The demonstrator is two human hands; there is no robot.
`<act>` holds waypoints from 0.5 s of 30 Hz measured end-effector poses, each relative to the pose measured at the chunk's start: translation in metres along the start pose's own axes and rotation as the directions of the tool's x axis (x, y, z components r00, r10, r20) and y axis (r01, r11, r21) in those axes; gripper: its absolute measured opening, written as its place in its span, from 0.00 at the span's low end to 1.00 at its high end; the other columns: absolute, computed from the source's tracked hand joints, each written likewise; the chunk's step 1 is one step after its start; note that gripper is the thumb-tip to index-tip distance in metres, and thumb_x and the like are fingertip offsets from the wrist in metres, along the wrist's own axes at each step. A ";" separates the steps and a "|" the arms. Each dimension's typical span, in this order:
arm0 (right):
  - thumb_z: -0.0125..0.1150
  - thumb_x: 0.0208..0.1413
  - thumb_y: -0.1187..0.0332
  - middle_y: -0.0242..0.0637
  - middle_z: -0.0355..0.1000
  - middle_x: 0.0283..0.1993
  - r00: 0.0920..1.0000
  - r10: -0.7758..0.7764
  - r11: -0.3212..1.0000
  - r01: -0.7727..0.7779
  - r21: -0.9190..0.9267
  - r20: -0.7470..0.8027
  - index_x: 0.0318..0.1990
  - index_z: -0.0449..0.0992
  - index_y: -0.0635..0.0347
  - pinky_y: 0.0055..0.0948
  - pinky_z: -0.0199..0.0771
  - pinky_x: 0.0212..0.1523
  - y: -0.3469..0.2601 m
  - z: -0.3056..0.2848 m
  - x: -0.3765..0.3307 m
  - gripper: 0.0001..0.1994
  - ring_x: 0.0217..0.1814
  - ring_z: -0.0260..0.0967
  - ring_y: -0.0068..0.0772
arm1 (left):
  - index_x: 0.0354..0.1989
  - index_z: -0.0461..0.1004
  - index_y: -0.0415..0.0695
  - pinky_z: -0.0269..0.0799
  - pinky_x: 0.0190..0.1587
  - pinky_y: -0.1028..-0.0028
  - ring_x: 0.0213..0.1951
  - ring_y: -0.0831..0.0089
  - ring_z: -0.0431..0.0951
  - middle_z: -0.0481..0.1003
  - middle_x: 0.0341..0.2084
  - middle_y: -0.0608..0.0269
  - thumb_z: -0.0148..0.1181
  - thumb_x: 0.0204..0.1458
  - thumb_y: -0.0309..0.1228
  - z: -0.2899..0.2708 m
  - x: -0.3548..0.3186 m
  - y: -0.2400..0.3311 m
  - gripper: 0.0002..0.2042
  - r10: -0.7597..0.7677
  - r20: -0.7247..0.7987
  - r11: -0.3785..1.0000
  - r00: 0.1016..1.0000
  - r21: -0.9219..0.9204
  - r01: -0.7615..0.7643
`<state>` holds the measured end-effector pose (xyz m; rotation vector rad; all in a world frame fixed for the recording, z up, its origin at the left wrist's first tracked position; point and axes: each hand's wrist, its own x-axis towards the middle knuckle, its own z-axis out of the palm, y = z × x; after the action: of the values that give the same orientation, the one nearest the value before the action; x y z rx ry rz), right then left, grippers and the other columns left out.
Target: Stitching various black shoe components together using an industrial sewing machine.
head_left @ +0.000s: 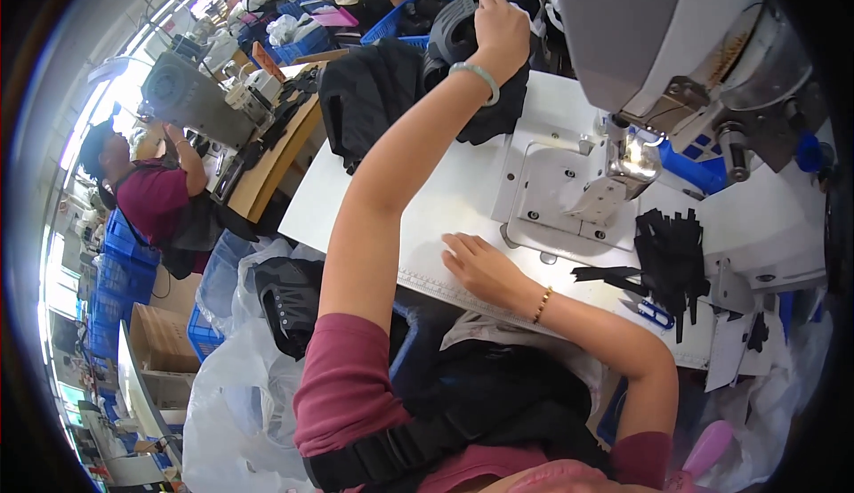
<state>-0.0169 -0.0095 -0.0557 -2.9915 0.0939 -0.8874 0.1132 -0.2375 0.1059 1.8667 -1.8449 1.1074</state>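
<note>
My left hand [502, 32] is stretched out to the far edge of the white sewing table [418, 217], with a bracelet on the wrist. Its fingers are curled closed at the top of a black padded fabric piece [454, 35] in a heap. Another dark patterned fabric piece [369, 92] lies beside it, hanging over the table's left side. My right hand [485, 270] rests by the near edge of the table, fingers apart and holding nothing. To its right lie a bundle of black fabric strips [669, 257] and blue-handled thread snips [654, 312].
A large sewing machine [658, 30] overhangs the right side, above its metal plate [556, 186]. Left below the table are another black piece [289, 302] and clear plastic bags [240, 404]. A co-worker [156, 190] sits at another machine on the left; blue crates [387, 26] stand behind.
</note>
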 end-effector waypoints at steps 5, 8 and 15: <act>0.49 0.47 0.73 0.49 0.62 0.51 0.994 0.084 0.996 -0.086 0.019 0.074 0.40 0.68 0.69 0.33 0.65 0.53 0.003 -0.029 -0.031 0.12 0.53 0.62 0.43 | 0.39 0.72 0.32 0.63 0.45 0.68 0.44 0.59 0.67 0.70 0.36 0.52 0.56 0.45 0.31 0.001 0.003 -0.001 0.16 -0.172 -0.129 0.985 0.977 -0.035 0.169; 0.49 0.47 0.74 0.49 0.62 0.51 0.990 0.133 0.990 -0.135 0.031 0.052 0.40 0.68 0.69 0.34 0.66 0.52 0.009 -0.033 -0.038 0.12 0.51 0.63 0.43 | 0.38 0.73 0.33 0.67 0.44 0.68 0.42 0.59 0.71 0.70 0.34 0.52 0.56 0.45 0.30 -0.002 0.011 -0.007 0.14 -0.179 -0.001 0.971 0.984 -0.163 0.177; 0.50 0.46 0.75 0.45 0.63 0.48 0.983 0.183 0.983 -0.184 0.015 0.025 0.39 0.67 0.65 0.33 0.66 0.50 0.021 -0.027 -0.045 0.11 0.47 0.65 0.41 | 0.36 0.73 0.34 0.67 0.38 0.72 0.38 0.65 0.72 0.71 0.33 0.56 0.61 0.44 0.34 -0.003 0.001 -0.005 0.15 0.080 -0.214 0.984 0.974 0.171 -0.043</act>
<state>-0.0700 -0.0280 -0.0586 -2.9162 0.3536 -0.8276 0.1165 -0.2358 0.1103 1.6994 -1.7422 1.4652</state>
